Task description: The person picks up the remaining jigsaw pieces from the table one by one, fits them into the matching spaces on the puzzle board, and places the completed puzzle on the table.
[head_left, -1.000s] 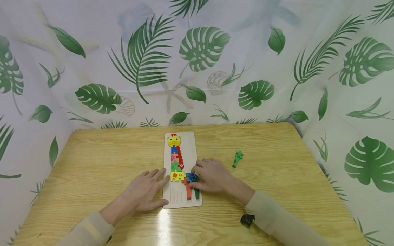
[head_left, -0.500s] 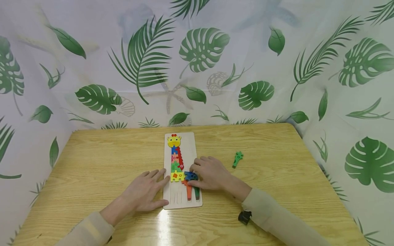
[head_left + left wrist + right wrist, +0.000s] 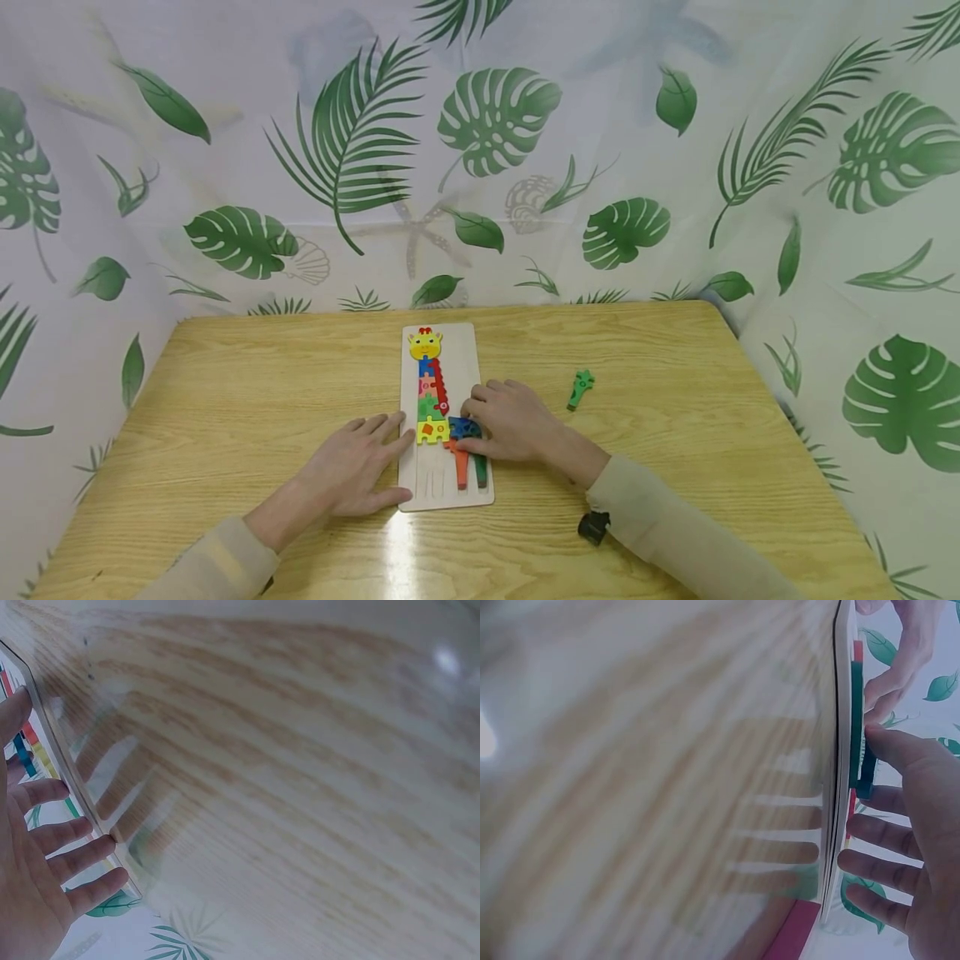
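Note:
A wooden puzzle board [image 3: 465, 354] lies on the table with a giraffe puzzle partly laid out on it. Along its left edge rests my left hand [image 3: 348, 471], fingers spread; the left wrist view shows those fingertips [image 3: 116, 877] at the board's rim. My right hand [image 3: 513, 423] pinches a blue puzzle piece [image 3: 461, 427] beside the yellow piece [image 3: 432, 431]. Below the blue one are an orange leg piece [image 3: 461, 468] and a dark green leg piece [image 3: 482, 473]. In the right wrist view, the thumb [image 3: 900, 746] touches the blue piece [image 3: 868, 774]; its far side is partly hidden.
A loose green puzzle piece [image 3: 581, 389] lies on the wooden table [image 3: 660, 400], right of the board. Higher on the board are the yellow giraffe head [image 3: 425, 343] and a red mane piece [image 3: 439, 387]. A leaf-patterned cloth [image 3: 495, 192] hangs behind the table.
My right hand has shifted slightly left, bringing the blue puzzle piece up against the yellow one or very near it. The left hand stays in place.

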`<state>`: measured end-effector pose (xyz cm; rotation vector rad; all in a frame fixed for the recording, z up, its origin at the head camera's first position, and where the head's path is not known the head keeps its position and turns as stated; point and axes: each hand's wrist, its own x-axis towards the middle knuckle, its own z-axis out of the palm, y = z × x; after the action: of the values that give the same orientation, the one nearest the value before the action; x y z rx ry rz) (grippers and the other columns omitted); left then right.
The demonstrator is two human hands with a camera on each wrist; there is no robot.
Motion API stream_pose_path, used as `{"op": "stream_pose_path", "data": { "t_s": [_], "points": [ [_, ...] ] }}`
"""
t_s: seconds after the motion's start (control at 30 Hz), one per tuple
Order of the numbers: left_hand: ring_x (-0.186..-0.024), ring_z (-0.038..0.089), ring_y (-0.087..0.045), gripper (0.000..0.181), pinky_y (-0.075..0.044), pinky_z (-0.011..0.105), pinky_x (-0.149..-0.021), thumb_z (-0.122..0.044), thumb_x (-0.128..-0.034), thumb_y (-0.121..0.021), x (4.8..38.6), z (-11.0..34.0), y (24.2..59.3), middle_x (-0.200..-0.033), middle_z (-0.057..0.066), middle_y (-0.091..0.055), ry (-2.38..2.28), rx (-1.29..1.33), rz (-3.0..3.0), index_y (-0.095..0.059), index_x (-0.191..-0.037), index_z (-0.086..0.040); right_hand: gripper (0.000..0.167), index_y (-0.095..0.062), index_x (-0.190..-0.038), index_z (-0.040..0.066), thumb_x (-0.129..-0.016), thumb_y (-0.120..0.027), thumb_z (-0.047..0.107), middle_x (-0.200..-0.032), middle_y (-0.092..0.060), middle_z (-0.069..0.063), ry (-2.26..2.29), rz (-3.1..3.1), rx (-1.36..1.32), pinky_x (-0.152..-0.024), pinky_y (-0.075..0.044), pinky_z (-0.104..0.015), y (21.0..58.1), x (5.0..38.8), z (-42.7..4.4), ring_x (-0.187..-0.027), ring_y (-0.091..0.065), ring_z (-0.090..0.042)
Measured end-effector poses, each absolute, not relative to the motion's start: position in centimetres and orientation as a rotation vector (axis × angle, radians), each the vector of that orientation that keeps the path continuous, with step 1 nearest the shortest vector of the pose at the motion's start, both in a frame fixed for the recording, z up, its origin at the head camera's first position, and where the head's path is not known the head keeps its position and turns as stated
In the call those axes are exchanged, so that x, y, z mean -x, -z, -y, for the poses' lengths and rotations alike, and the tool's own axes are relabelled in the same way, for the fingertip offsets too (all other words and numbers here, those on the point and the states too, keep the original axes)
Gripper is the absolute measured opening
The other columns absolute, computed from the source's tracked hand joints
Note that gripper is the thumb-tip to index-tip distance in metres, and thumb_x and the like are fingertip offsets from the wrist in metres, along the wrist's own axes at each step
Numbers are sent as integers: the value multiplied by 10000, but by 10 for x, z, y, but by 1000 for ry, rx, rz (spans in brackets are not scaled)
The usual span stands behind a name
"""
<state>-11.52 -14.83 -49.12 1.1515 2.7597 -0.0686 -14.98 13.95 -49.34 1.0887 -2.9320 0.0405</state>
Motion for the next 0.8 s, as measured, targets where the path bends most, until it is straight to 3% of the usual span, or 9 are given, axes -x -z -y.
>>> {"op": "stream_pose_path", "data": {
  "t_s": [0.47, 0.8],
  "points": [
    [-1456, 384, -542, 816, -494, 525, -1188, -716, -987, -514, 115, 147, 492, -1649, 173, -467, 79, -1147, -2763, -505, -1575, -150, 510, -759, -1131, 245, -968, -599, 701, -1017, -696, 53, -19, 2944, -1077, -855, -567, -333, 496, 152, -138, -859, -574, -114],
    [-1453, 386, -544, 817, -493, 530, -1188, -718, -988, -511, 115, 148, 493, -1648, 172, -470, 75, -1145, -2763, -504, -1575, -149, 519, -764, -1123, 244, -959, -606, 710, -979, -667, 59, -21, 2957, -1082, -792, -533, -298, 493, 153, -137, -798, -510, -90]
  ]
}}
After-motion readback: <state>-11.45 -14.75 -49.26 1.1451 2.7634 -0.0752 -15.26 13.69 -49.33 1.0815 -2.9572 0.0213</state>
